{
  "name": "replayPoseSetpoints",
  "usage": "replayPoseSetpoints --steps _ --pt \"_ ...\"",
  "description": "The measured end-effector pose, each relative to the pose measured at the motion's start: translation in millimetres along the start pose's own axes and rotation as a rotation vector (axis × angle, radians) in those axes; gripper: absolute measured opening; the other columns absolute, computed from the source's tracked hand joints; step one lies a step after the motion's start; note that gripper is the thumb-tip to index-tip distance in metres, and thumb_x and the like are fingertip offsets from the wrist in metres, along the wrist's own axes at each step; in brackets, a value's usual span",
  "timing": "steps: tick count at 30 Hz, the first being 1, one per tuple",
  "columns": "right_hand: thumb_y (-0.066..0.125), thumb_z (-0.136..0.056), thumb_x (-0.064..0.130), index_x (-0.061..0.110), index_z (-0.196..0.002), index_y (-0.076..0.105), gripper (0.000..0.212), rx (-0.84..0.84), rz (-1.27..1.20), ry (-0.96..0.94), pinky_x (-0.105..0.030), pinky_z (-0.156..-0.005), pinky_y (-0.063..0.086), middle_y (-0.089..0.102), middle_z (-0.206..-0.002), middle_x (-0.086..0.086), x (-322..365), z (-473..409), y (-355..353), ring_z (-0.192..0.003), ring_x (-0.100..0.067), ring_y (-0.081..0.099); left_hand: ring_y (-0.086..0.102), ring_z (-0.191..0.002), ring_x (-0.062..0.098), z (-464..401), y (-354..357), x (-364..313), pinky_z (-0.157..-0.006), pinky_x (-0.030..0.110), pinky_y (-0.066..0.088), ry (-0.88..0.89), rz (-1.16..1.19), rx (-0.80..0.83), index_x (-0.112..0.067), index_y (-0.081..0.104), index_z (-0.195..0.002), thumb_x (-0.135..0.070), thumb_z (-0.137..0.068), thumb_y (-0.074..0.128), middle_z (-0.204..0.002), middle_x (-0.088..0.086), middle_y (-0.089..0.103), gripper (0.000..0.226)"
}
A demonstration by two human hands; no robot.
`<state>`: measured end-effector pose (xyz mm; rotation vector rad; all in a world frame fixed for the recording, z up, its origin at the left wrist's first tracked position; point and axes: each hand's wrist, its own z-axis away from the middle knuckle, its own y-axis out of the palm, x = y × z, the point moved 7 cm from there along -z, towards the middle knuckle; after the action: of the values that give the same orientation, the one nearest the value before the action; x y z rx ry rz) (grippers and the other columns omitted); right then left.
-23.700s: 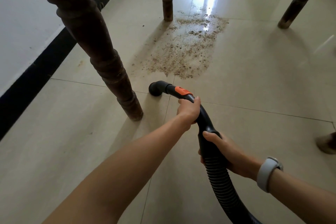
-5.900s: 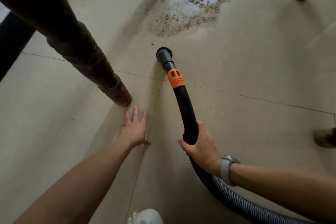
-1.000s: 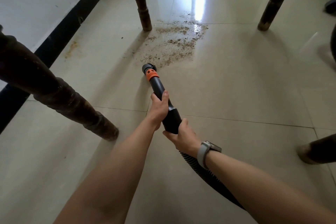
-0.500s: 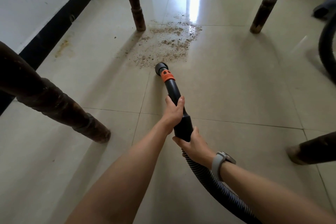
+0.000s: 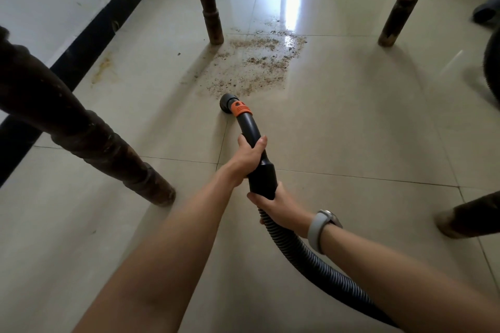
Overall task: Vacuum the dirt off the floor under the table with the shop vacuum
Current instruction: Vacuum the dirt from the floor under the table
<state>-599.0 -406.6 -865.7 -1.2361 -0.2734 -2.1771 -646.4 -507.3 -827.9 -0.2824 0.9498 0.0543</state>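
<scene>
A black vacuum nozzle (image 5: 226, 101) with an orange collar (image 5: 241, 108) lies low over the tiled floor, its mouth at the near edge of a patch of brown dirt (image 5: 254, 65). My left hand (image 5: 247, 157) grips the black wand partway up. Just behind it, my right hand (image 5: 278, 204) holds the thick cuff where the ribbed hose (image 5: 311, 259) joins. The hose runs back to the lower right under my right forearm. A grey watch sits on my right wrist.
Dark turned table legs stand at near left (image 5: 113, 159), far left (image 5: 209, 8), far right (image 5: 400, 8) and near right (image 5: 468, 220). A white wall with black skirting (image 5: 89, 40) runs along the left. A yellowish stain (image 5: 104, 67) marks the floor by it. A dark hose loop (image 5: 492, 62) shows at the right edge.
The nozzle has slid a little left along the near edge of the dirt patch over the last second. Both hands keep their grip on the wand.
</scene>
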Motion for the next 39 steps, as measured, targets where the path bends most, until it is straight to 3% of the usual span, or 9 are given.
replayPoseSetpoints --steps 6,13,19,24,28,31,34,37,39 --pt "0.064 -0.086 0.015 0.014 -0.1 0.049 0.021 0.157 -0.116 -0.005 -0.034 -0.059 0.055 0.054 -0.077 -0.01 -13.2 32.4 17.9 -0.059 -0.021 0.06 0.051 -0.097 0.019 32.8 6.2 16.8 -0.081 0.032 0.04 0.01 -0.1 -0.007 -0.01 0.019 -0.14 -0.037 -0.1 0.039 -0.116 0.009 0.047 0.052" --pt "0.069 -0.082 0.017 0.015 -0.101 0.056 0.023 0.465 0.034 0.166 -0.045 -0.09 0.053 0.062 -0.09 -0.006 -46.9 74.8 28.0 -0.088 -0.022 0.065 0.053 -0.088 0.015 87.2 15.9 52.0 -0.079 0.031 0.045 -0.042 -0.094 -0.023 -0.009 0.017 -0.138 -0.034 -0.1 0.039 -0.109 0.007 0.045 0.05" --pt "0.068 -0.084 0.016 0.022 -0.103 0.055 0.024 0.615 0.106 0.232 -0.038 -0.091 0.051 0.062 -0.099 -0.001 -46.0 89.1 32.3 -0.102 -0.02 0.06 0.052 -0.086 0.015 106.6 12.8 62.8 -0.078 0.033 0.046 -0.076 -0.082 -0.07 -0.01 0.016 -0.138 -0.035 -0.1 0.038 -0.105 0.005 0.045 0.05" --pt "0.065 -0.086 0.017 0.024 -0.121 0.043 0.042 0.496 0.086 0.172 -0.038 -0.088 0.052 0.058 -0.108 -0.003 -35.0 88.2 20.1 -0.102 -0.018 0.058 0.051 -0.093 0.021 92.4 17.7 49.0 -0.081 0.034 0.044 -0.065 -0.179 -0.033 -0.006 0.017 -0.136 -0.036 -0.1 0.039 -0.114 0.012 0.048 0.052" --pt "0.063 -0.088 0.02 0.028 -0.121 0.04 0.041 0.406 0.005 0.148 -0.033 -0.082 0.053 0.057 -0.105 0.0 -35.4 92.2 11.4 -0.096 -0.013 0.058 0.052 -0.09 0.019 80.8 31.4 42.3 -0.078 0.032 0.044 -0.024 -0.235 0.031 -0.004 0.017 -0.137 -0.036 -0.1 0.04 -0.107 0.009 0.047 0.054" --pt "0.061 -0.09 0.022 0.034 -0.119 0.037 0.04 0.374 -0.026 0.137 -0.03 -0.082 0.053 0.056 -0.108 0.002 -41.0 99.4 4.2 -0.097 -0.01 0.057 0.056 -0.101 0.025 75.4 48.8 41.8 -0.087 0.037 0.048 -0.008 -0.297 0.121 -0.006 0.017 -0.139 -0.038 -0.098 0.042 -0.119 0.013 0.05 0.058" --pt "0.062 -0.089 0.02 0.037 -0.115 0.04 0.038 0.155 -0.035 0.03 -0.025 -0.079 0.052 0.058 -0.106 0.004 -40.1 94.3 -11.0 -0.098 -0.009 0.057 0.052 -0.103 0.022 64.8 64.7 31.5 -0.088 0.034 0.045 0.006 -0.304 0.208 -0.007 0.016 -0.141 -0.037 -0.098 0.043 -0.128 0.014 0.048 0.059" --pt "0.064 -0.084 0.03 0.023 -0.115 0.049 0.035 -0.093 0.021 0.022 -0.037 -0.084 0.053 0.062 -0.103 -0.002 -45.2 78.9 -29.1 -0.095 -0.016 0.061 0.047 -0.103 0.018 49.5 75.9 16.3 -0.087 0.03 0.041 0.025 -0.289 0.245 -0.007 0.017 -0.143 -0.036 -0.098 0.044 -0.131 0.013 0.046 0.06" --pt "0.064 -0.082 0.037 0.015 -0.117 0.047 0.045 -0.186 0.045 0.071 -0.035 -0.073 0.054 0.062 -0.099 -0.005 -49.4 67.9 -37.6 -0.087 -0.016 0.062 0.046 -0.104 0.018 38.9 81.0 7.7 -0.088 0.03 0.039 0.04 -0.272 0.24 -0.008 0.017 -0.144 -0.036 -0.098 0.044 -0.133 0.012 0.045 0.06"
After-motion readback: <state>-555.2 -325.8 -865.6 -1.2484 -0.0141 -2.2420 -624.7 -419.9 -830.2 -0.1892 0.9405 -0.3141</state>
